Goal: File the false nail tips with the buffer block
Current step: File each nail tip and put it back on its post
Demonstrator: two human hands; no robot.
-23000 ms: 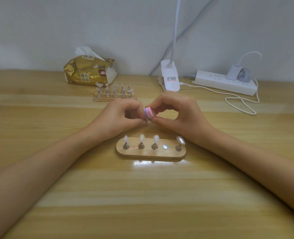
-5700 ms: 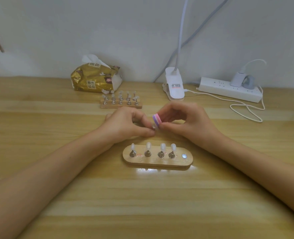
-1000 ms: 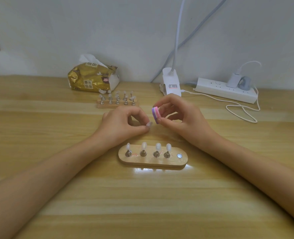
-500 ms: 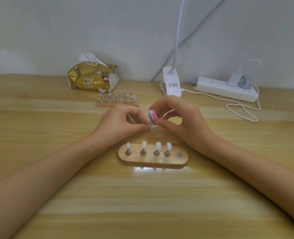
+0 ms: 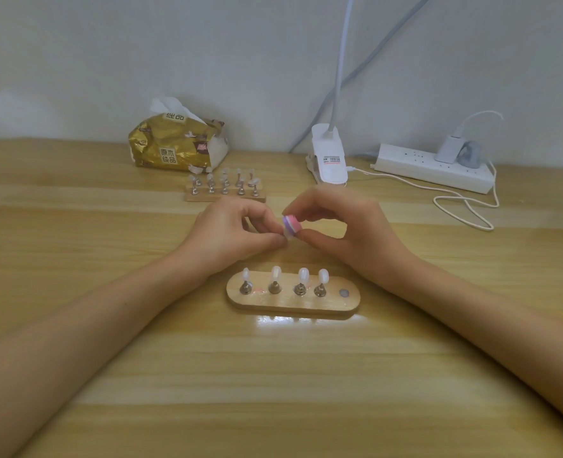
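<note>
My right hand (image 5: 343, 226) pinches a small pink and purple buffer block (image 5: 290, 225) between thumb and fingers. My left hand (image 5: 234, 233) pinches a false nail tip (image 5: 285, 235) on its small peg, pressed against the block's lower face; most of it is hidden by my fingers. In front of my hands lies an oval wooden stand (image 5: 293, 300) with several white nail tips (image 5: 276, 274) upright on metal pegs. Its rightmost magnet spot (image 5: 343, 293) is bare.
A second wooden stand (image 5: 226, 193) with several nail tips sits further back. Behind it lies a gold tissue pack (image 5: 174, 143). A white clip lamp base (image 5: 328, 157) and a power strip (image 5: 434, 166) with a looped cable (image 5: 462, 209) lie at the back right.
The block has dropped from a raised position back onto the nail tip held by my left hand. Both hands stay close together above the stand.
</note>
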